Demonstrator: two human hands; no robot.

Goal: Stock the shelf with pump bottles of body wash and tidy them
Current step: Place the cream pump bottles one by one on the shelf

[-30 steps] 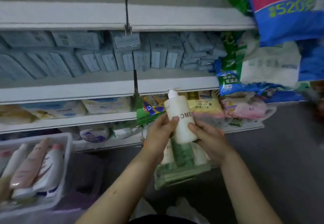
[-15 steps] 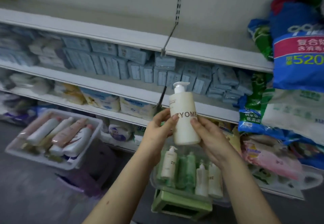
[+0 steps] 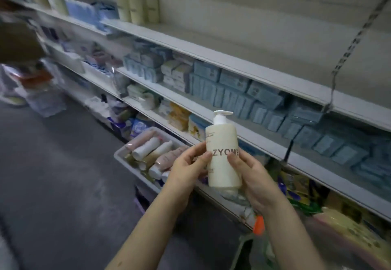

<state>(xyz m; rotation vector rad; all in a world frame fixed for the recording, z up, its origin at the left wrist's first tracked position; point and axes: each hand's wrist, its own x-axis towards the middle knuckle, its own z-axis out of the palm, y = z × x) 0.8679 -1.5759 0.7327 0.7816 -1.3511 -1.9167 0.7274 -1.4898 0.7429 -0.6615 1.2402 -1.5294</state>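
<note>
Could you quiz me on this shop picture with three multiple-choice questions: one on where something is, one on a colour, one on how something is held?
1. Where do the matching cream bottles stand?
A. top shelf
B. floor
C. in the bin

2. What colour is the held pump bottle?
A. green
B. cream
C. red

3. How is it held?
A. upright, in both hands
B. lying in one palm
C. hanging by its pump

Answers: 1 A, they line the top shelf. 2 B, cream body, white pump. 3 A, left hand and right hand grip its sides, pump up.
</note>
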